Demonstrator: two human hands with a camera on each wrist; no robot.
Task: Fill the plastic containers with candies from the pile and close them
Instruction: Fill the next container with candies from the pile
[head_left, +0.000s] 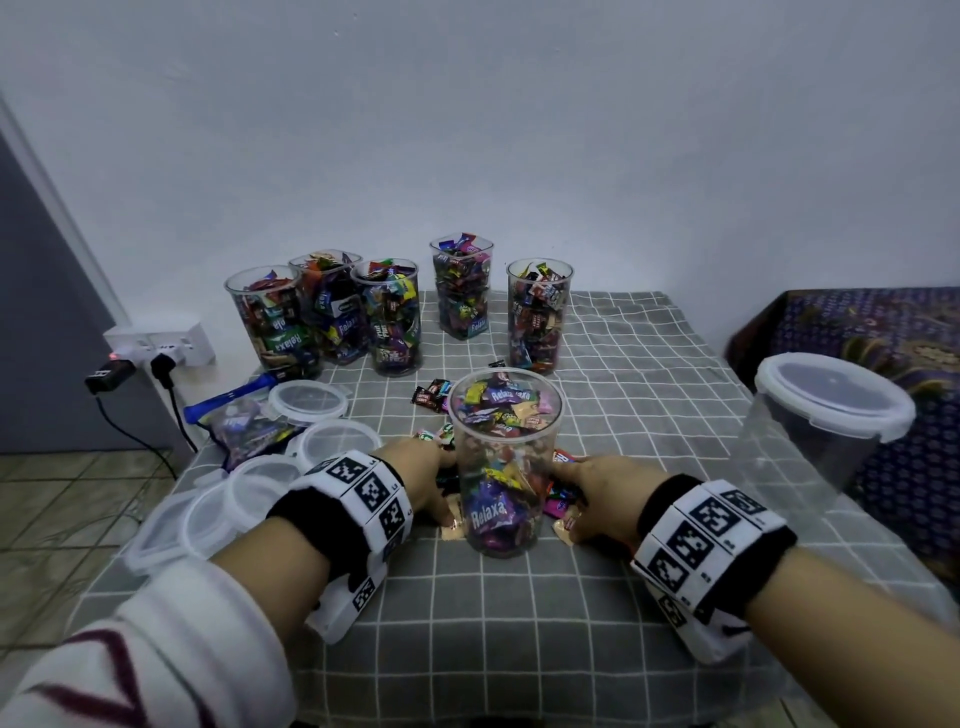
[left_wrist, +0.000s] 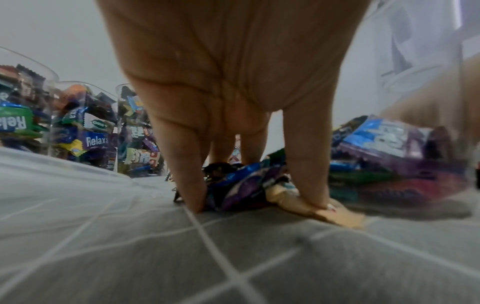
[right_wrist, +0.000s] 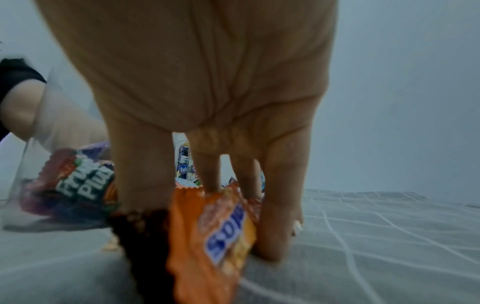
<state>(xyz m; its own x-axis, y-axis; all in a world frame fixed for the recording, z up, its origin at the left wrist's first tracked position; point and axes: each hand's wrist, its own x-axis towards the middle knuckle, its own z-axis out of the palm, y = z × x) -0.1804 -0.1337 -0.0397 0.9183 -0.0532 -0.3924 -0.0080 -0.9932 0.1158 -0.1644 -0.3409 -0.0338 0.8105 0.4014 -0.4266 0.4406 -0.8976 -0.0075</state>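
Lids (head_left: 244, 488), clear and round, overlap in a row along the bench (head_left: 519, 623) edge at 9 o'clock, beside a blue-sealed bag (head_left: 239, 421); five filled containers (head_left: 387, 317) stand along the far edge from 11 to 12 o'clock, all uncovered, candies heaped to the rims; left hand (head_left: 423, 480) sits palm-down just left of the centre container (head_left: 504, 462), fingers (left_wrist: 188, 174) spread and planted among loose candies (left_wrist: 244, 185), thumb pressing a tan wrapper flat on the checked cloth; fingers only slightly bent, nothing lifted; centre container is open-topped, nearly full, upright at bench centre, with the remaining pile scattered round its base; right hand (head_left: 597, 496) sits just right of it, fingers closing on an orange wrapper (right_wrist: 221, 236) that stands tilted between thumb and fingers, a dark wrapper beside it; at 3 o'clock an empty, lidded container (head_left: 826, 415) stands well apart near the bench's right edge.
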